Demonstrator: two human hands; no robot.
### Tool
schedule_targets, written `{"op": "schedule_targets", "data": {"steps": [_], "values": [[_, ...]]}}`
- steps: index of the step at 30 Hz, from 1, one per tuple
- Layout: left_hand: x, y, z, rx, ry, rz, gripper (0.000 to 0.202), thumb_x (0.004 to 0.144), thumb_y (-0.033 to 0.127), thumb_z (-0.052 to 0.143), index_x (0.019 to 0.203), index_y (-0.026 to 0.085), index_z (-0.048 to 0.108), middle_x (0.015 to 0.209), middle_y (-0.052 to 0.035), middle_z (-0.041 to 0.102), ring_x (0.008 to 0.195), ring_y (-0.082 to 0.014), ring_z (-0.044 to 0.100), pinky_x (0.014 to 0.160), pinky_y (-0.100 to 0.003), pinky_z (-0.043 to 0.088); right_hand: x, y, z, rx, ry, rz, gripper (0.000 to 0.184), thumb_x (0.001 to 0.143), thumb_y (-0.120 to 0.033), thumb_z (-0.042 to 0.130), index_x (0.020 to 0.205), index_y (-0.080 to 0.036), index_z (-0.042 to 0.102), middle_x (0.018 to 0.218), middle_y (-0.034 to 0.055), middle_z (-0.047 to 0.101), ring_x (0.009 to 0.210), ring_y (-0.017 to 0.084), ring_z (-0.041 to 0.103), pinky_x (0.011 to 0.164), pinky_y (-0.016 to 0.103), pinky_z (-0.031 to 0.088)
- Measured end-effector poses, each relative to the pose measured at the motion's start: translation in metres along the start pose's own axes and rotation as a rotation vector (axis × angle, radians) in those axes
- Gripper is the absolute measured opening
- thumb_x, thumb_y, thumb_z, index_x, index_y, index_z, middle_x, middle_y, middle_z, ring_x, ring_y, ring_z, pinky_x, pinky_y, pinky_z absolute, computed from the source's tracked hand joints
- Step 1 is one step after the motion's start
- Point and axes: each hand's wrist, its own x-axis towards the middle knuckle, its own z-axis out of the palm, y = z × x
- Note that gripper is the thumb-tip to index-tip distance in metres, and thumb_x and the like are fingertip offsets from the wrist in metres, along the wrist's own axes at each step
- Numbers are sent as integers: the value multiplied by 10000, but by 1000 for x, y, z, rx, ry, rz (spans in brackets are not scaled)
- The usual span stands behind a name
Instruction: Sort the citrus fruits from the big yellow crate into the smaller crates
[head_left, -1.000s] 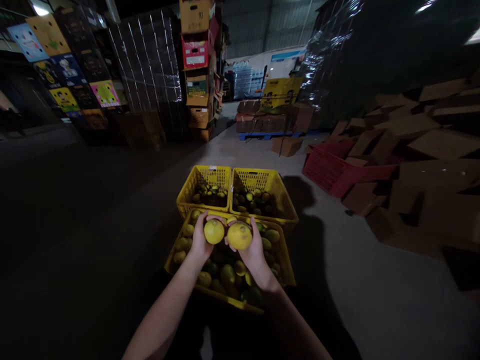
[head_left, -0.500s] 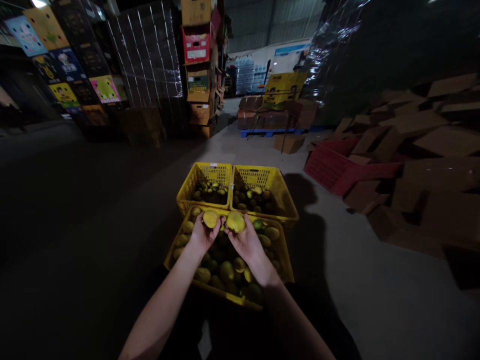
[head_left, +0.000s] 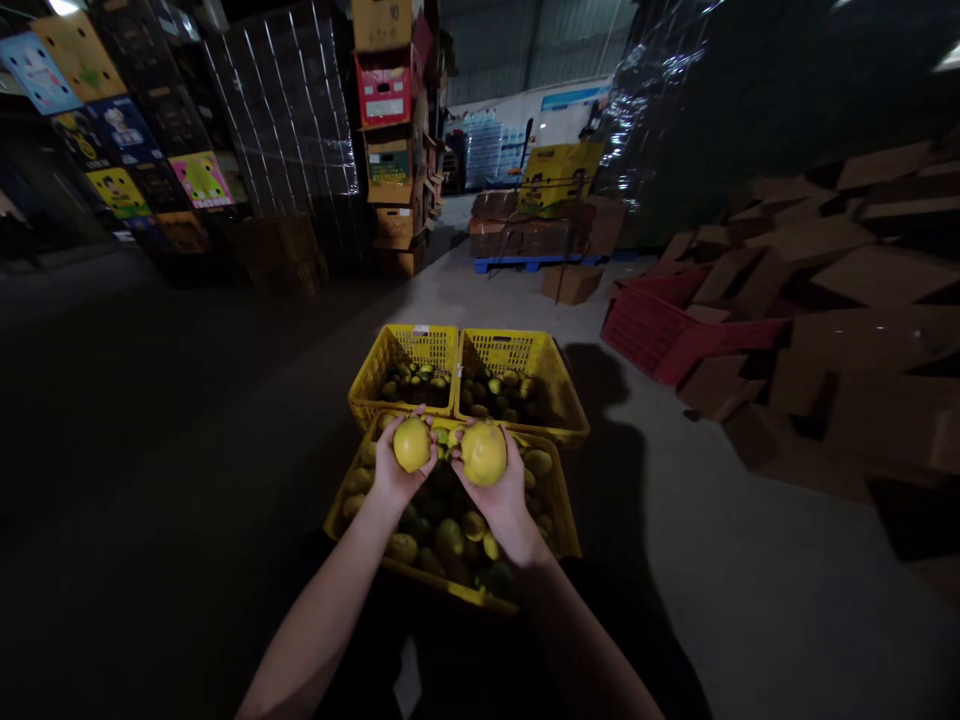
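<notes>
My left hand (head_left: 391, 470) is closed round a smooth yellow fruit (head_left: 412, 444), roundish, its exact kind unclear. In my right hand (head_left: 510, 490) rests a second, slightly bigger-looking yellow fruit (head_left: 484, 453) with a dull mark near its top. The two fruits are held side by side, apart, above the near yellow crate (head_left: 450, 583). Many green and yellow oval fruits (head_left: 450, 538) fill that crate, partly hidden by my hands and forearms.
Beyond the near crate stand a left yellow crate (head_left: 365, 385) and a right yellow crate (head_left: 566, 385), both with fruit low inside. A red crate (head_left: 652, 330) lies among cardboard boxes (head_left: 862, 350) at right. Farther off are stacked cartons (head_left: 390, 165) and a blue pallet (head_left: 532, 264).
Both fruits have turned in my hands and now show rounder faces. My right hand has lifted its fruit slightly toward me and rightward. The view has shifted a little.
</notes>
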Motion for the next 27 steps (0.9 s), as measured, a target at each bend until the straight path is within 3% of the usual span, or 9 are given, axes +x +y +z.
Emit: {"op": "schedule_targets", "data": {"steps": [8, 12, 18, 22, 25, 27], "values": [[-5, -4, 3, 210, -134, -8, 118, 687, 249, 569, 654, 137, 591, 615, -46, 584, 473, -138, 534, 384, -233, 399, -3, -4, -2, -151, -117, -43, 380, 765, -546, 495, 693, -206, 649, 595, 39, 631, 581, 212, 627, 404, 292, 444], [-11, -1, 7, 156, -155, -44, 136, 697, 249, 572, 606, 153, 543, 564, -18, 540, 433, -114, 491, 359, -212, 372, -2, -7, -3, -105, -110, -11, 397, 771, -552, 496, 681, -198, 651, 590, 41, 642, 574, 206, 628, 412, 292, 458], [3, 2, -2, -74, 75, -1, 126, 760, 176, 530, 841, 148, 622, 773, -37, 663, 682, -135, 646, 626, -241, 538, 4, -6, 1, 76, -94, 71, 280, 804, -425, 536, 869, -185, 666, 747, 46, 715, 602, 178, 646, 540, 290, 524], [17, 0, -12, -120, 128, 16, 178, 762, 180, 502, 880, 129, 624, 792, -55, 681, 732, -153, 664, 689, -261, 550, 5, -4, 2, 120, -75, 93, 277, 819, -416, 522, 898, -187, 657, 767, 53, 723, 584, 177, 650, 521, 283, 522], [25, -4, -17, -13, 159, 9, 198, 769, 251, 503, 873, 125, 616, 756, -55, 671, 691, -159, 660, 672, -273, 551, 4, -7, 0, 145, -32, 81, 254, 822, -395, 514, 908, -196, 647, 753, 45, 720, 580, 173, 648, 489, 268, 513], [28, -9, -22, 212, 200, -37, 230, 773, 300, 502, 881, 131, 615, 718, -45, 658, 636, -153, 650, 622, -265, 545, 1, -13, -4, 150, -7, 85, 253, 827, -389, 493, 903, -196, 639, 752, 47, 716, 580, 168, 643, 456, 247, 498]]}}
